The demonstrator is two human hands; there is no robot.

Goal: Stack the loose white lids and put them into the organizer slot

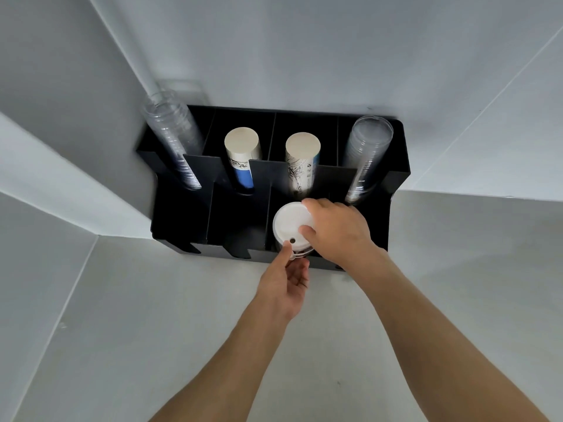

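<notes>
- Pale grey counter point(152, 315) and plain walls are surrounding us.
- We are holding the stack of white lids point(292, 224) in the black organizer point(396, 190), third front slot from our left.
- Our right hand point(338, 231) is curling over its top and far edge; our left hand point(285, 284) is pinching the near rim.
- Printing on the paper cup stacks point(242, 153) is unreadable.
- Clear ribbed plastic cups point(364, 156) are filling the end slots.

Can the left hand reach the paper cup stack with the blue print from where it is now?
Probably yes. The left hand is at the lid stack, and the blue-printed cup stack stands open-topped in the organizer, up and left; only low dividers lie between.
</notes>
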